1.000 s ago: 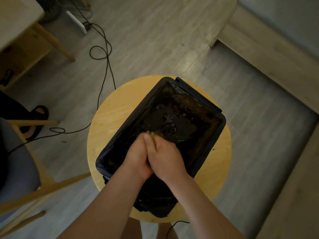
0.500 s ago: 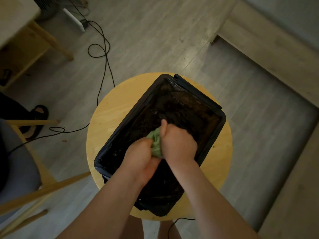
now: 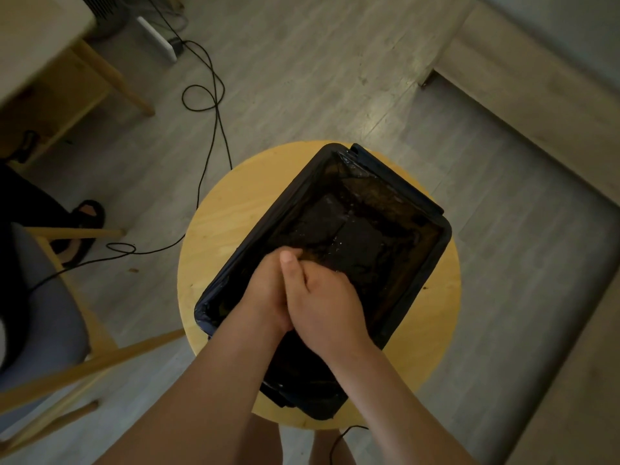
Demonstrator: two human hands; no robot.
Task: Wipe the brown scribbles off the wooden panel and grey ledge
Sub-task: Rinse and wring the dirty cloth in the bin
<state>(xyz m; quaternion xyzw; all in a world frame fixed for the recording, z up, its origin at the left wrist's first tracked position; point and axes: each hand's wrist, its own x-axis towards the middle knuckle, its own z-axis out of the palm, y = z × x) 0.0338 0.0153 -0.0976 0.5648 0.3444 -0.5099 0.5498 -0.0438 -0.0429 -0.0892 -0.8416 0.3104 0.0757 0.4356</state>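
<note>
1. Wooden panel (image 3: 523, 85), upper right, grey ledge (image 3: 563, 21) beyond it; both well apart from the hands.
2. Round wooden stool (image 3: 214, 236).
3. Black bag-lined tub (image 3: 446, 236), standing on the stool.
4. Left hand (image 3: 265, 293) and right hand (image 3: 322, 307), pressed together over the tub, fingers curled; cannot tell what they hold.

Two hands (image 3: 268, 290) (image 3: 322, 310), one black tub (image 3: 399, 182), one round stool (image 3: 221, 236), one chair (image 3: 37, 297).
</note>
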